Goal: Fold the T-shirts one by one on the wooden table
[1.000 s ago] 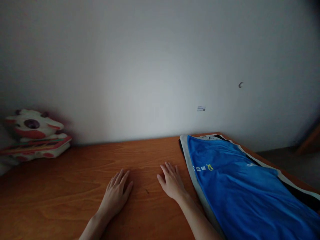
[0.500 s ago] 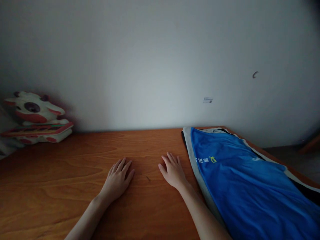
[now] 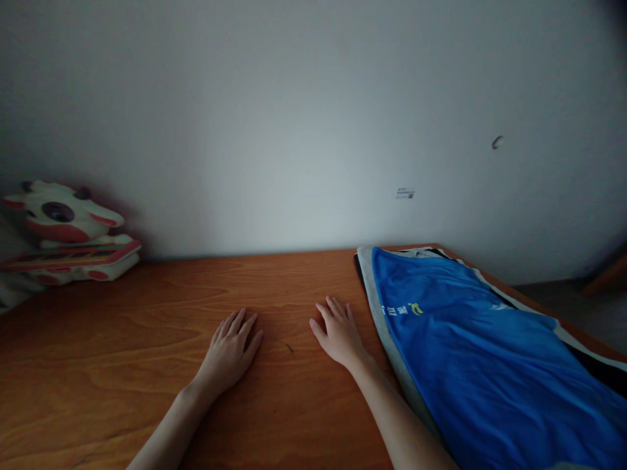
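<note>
Palm down on the brown wooden tabletop [image 3: 161, 320] rests my left hand [image 3: 230, 346], its fingers stretched out and holding nothing. My right hand [image 3: 337, 333] also lies flat on the wood, fingers spread and nothing in them. Just right of it is a pile of laid-out clothes, with a blue garment [image 3: 470, 346] on top that bears white lettering and a yellow-green mark. A grey cloth [image 3: 386, 333] shows along the blue garment's left edge, and black and white cloth peeks out on the far right side.
A white and red cow-shaped toy keyboard [image 3: 73, 235] stands at the table's back left, near the wall. The pale wall [image 3: 274, 130] rises behind the table and carries a small printed label [image 3: 405, 193] and a small hook-like mark [image 3: 498, 142].
The view has shifted very slightly. Both hands keep their places on the table, and the clothes and toy have not been moved.
</note>
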Demonstrator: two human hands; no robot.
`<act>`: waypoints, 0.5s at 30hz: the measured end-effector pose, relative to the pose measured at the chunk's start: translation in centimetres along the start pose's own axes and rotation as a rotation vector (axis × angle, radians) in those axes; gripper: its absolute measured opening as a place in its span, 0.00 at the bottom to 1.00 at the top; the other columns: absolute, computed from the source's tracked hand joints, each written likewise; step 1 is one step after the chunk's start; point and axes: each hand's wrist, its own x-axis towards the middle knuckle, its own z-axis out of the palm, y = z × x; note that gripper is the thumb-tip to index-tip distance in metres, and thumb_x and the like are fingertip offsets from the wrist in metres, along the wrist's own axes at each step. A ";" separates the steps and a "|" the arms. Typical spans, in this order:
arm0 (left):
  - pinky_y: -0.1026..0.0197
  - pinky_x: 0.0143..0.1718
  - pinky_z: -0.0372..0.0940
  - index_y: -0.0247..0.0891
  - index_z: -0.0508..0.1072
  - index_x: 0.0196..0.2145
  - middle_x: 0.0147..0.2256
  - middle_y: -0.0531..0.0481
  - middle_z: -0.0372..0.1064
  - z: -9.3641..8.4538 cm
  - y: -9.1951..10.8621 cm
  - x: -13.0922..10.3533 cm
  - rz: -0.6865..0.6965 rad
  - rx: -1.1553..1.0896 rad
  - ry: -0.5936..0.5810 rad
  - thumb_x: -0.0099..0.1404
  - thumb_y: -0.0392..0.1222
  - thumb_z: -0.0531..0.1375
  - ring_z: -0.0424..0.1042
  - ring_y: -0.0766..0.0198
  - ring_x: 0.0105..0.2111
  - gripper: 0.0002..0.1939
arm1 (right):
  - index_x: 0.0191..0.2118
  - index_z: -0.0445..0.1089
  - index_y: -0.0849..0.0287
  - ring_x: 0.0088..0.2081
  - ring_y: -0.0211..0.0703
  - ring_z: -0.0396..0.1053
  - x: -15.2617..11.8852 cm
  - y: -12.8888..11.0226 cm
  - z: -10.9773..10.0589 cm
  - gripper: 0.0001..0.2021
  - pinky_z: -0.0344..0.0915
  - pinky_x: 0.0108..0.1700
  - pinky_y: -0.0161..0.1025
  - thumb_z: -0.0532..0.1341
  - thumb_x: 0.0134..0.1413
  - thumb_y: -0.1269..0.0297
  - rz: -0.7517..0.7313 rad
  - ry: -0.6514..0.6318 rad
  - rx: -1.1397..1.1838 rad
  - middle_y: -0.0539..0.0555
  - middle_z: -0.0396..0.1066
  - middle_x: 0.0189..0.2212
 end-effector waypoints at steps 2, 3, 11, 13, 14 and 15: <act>0.42 0.65 0.56 0.35 0.70 0.60 0.64 0.36 0.62 -0.1 0.0 0.0 -0.004 0.000 -0.015 0.71 0.54 0.49 0.60 0.45 0.65 0.29 | 0.62 0.66 0.62 0.69 0.58 0.51 0.0 0.1 0.1 0.25 0.41 0.69 0.62 0.53 0.67 0.53 -0.003 0.001 0.001 0.66 0.57 0.67; 0.43 0.65 0.56 0.34 0.70 0.60 0.64 0.35 0.62 -0.1 0.0 0.0 -0.005 0.003 -0.024 0.71 0.54 0.49 0.59 0.45 0.65 0.29 | 0.62 0.66 0.62 0.69 0.58 0.51 0.0 0.1 0.1 0.25 0.41 0.68 0.62 0.53 0.67 0.53 -0.004 0.001 0.000 0.66 0.57 0.67; 0.42 0.65 0.56 0.35 0.70 0.59 0.64 0.36 0.63 0.2 -0.1 -0.1 0.002 0.002 0.004 0.71 0.54 0.49 0.60 0.45 0.65 0.28 | 0.62 0.66 0.63 0.69 0.58 0.51 0.0 0.2 0.3 0.25 0.41 0.69 0.62 0.53 0.67 0.54 -0.012 0.007 -0.012 0.67 0.57 0.67; 0.42 0.65 0.57 0.35 0.70 0.59 0.64 0.36 0.63 0.2 0.0 -0.1 0.001 0.007 -0.004 0.71 0.54 0.49 0.60 0.45 0.65 0.28 | 0.62 0.66 0.63 0.69 0.58 0.51 0.0 0.3 0.3 0.25 0.40 0.69 0.62 0.53 0.67 0.54 -0.013 0.007 -0.008 0.67 0.57 0.67; 0.42 0.65 0.57 0.35 0.70 0.59 0.64 0.36 0.63 0.2 0.0 -0.1 -0.001 0.006 -0.004 0.71 0.54 0.49 0.60 0.45 0.65 0.28 | 0.62 0.66 0.63 0.69 0.58 0.51 0.0 0.3 0.3 0.25 0.40 0.69 0.62 0.53 0.66 0.54 -0.012 0.010 -0.005 0.67 0.57 0.67; 0.42 0.65 0.56 0.35 0.70 0.59 0.64 0.36 0.63 0.1 0.1 0.0 -0.003 0.005 -0.003 0.71 0.54 0.49 0.61 0.45 0.65 0.28 | 0.62 0.66 0.62 0.69 0.58 0.51 0.0 0.3 0.3 0.25 0.40 0.69 0.62 0.53 0.66 0.54 -0.012 0.013 -0.002 0.67 0.57 0.67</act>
